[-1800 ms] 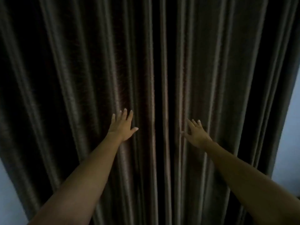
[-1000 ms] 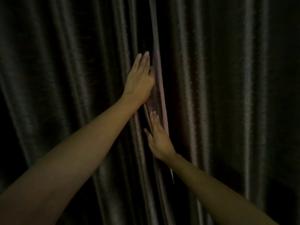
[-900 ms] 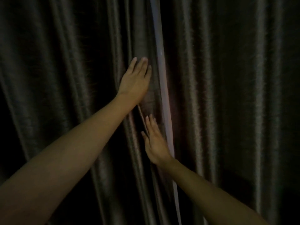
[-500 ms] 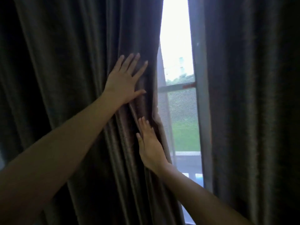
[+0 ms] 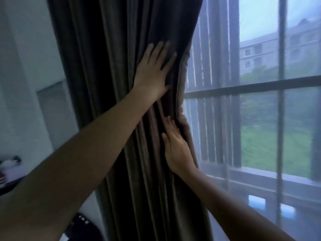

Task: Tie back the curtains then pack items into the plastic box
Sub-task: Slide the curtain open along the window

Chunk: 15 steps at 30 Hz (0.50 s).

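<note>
At my far left, low by the wall [image 5: 26, 49], something black and white [image 5: 10, 164] is too blurred to name. The curtain [image 5: 107, 66] is bunched into a thick column beside that wall, I'd say ready for tying. My left hand [image 5: 152, 73] lies flat on it with fingers spread wide, pressing the folds together. My right hand [image 5: 175, 148], lower and near the free edge, is flat too, its fingertips lost in a fold. To the right the window [image 5: 251, 86] stands bare. I see no tie-back and no plastic box.
</note>
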### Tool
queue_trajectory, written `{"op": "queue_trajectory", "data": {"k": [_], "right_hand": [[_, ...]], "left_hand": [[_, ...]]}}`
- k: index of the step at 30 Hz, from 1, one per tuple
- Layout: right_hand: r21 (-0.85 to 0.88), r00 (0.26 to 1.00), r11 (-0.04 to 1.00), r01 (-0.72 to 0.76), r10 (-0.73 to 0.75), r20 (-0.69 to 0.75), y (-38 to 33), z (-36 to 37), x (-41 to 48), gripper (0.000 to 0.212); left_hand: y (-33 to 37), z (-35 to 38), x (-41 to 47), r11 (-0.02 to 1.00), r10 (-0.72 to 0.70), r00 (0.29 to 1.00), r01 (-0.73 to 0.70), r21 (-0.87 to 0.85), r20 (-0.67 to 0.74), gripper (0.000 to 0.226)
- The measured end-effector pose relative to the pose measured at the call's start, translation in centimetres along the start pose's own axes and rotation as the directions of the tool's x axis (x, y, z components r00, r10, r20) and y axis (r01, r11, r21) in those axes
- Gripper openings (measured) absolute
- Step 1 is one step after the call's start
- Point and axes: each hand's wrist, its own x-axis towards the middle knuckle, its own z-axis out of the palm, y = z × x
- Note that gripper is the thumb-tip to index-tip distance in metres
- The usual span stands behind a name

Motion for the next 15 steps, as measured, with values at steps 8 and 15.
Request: {"op": "queue_trajectory", "data": {"k": [8, 15], "right_hand": [[-0.034, 0.989, 0.990, 0.134, -0.132, 0.068, 0.1, 9.5, 4.8, 0.048], [-0.021, 0.973, 0.988, 0.153, -0.147, 0.176, 0.1, 18.6, 7.8, 0.050]], "left_hand": [[-6.1, 7.3, -2.6, 0.987, -0.104, 0.985, 0.086, 0.132, 0.137, 0.089], [-11.3, 14.8, -6.3, 0.986, -0.147, 0.966, 0.125, 0.111, 0.213, 0.101]]}}
